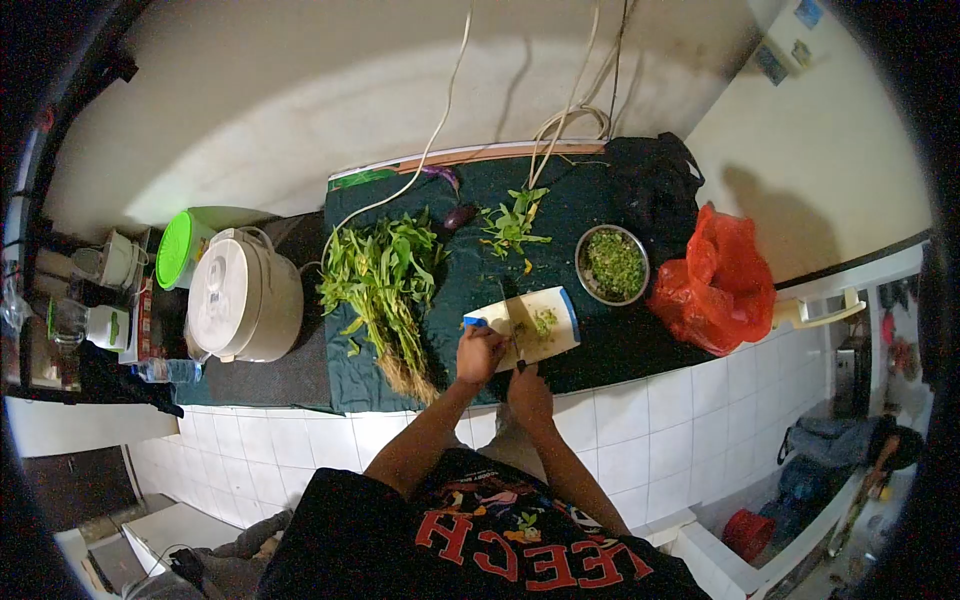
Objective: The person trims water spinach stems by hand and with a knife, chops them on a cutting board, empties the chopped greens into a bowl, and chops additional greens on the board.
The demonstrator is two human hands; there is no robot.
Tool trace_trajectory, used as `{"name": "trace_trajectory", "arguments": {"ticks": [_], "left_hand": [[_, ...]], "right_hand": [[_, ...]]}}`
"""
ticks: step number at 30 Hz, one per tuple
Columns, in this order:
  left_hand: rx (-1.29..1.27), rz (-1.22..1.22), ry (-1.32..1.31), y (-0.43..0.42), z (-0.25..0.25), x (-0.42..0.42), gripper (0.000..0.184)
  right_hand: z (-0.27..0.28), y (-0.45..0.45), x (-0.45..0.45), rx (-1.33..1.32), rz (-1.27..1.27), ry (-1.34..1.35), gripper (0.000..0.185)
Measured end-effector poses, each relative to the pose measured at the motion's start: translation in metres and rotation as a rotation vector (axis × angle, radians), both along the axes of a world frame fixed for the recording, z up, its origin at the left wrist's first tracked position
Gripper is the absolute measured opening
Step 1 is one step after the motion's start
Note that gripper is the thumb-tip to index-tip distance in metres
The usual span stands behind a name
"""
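My right hand is wrapped round the dark handle of a knife, whose blade lies across a white cutting board with blue ends. Just left of the blade, my left hand is closed at the near left part of the board; what its fingers hold is hidden. Chopped greens lie on the board to the right of the blade. Beyond the board's right end stands a round metal bowl full of chopped greens. A large bunch of leafy greens with roots lies to the left of my hands.
Loose leaves and a purple eggplant lie towards the wall. A red plastic bag stands at the right, a black bag behind it. On the left are a white rice cooker and a green-lidded container. A cable hangs down.
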State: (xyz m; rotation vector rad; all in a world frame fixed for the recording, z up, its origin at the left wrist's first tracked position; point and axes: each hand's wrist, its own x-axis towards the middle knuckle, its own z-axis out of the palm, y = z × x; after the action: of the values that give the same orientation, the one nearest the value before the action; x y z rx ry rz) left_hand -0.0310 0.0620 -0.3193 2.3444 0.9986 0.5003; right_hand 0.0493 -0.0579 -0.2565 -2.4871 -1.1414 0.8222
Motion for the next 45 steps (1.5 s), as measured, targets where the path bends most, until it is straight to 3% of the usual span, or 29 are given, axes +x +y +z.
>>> {"name": "trace_trajectory", "arguments": {"ticks": [5,7,13,15,17,21,23,27,29,32,38,45], "left_hand": [[0.04,-0.01,-0.099,0.003,0.011,0.001,0.012],[-0.1,0.032,-0.019,0.003,0.012,0.003,0.014],[-0.152,0.112,-0.015,0.001,0.014,0.002,0.015],[-0.127,0.096,-0.017,0.003,0.009,0.002,0.014],[-0.104,0.083,-0.015,0.0,0.001,0.0,0.014],[-0.005,0.126,0.041,-0.005,0.0,0.003,0.013],[0.022,0.17,0.057,-0.004,0.003,0.005,0.013],[-0.117,0.213,0.046,-0.012,0.04,0.009,0.012],[-0.167,0.268,0.051,-0.017,0.042,0.011,0.012],[-0.068,0.286,0.129,-0.021,0.024,0.012,0.013],[0.147,0.271,0.153,-0.033,0.024,0.009,0.014],[0.247,0.14,0.173,-0.034,0.01,-0.004,0.013]], "right_hand": [[-0.022,-0.009,0.001,0.047,0.015,-0.006,0.038],[-0.012,0.001,0.005,-0.007,-0.01,0.003,0.037],[-0.008,-0.004,-0.003,-0.062,-0.021,0.037,0.038],[-0.01,-0.001,0.0,-0.098,-0.079,0.083,0.039],[0.001,0.008,0.009,0.068,0.003,0.07,0.037],[0.003,0.007,0.01,0.038,0.082,0.028,0.036],[-0.014,-0.004,0.004,-0.017,-0.091,0.144,0.037],[-0.006,-0.003,0.011,-0.062,-0.048,0.177,0.039],[0.007,0.006,0.023,0.102,0.163,0.08,0.04],[0.013,0.011,0.028,-0.043,0.119,0.109,0.04],[-0.026,-0.01,0.024,-0.025,0.009,0.184,0.041],[0.007,-0.004,0.023,0.043,0.178,0.139,0.038]]}}
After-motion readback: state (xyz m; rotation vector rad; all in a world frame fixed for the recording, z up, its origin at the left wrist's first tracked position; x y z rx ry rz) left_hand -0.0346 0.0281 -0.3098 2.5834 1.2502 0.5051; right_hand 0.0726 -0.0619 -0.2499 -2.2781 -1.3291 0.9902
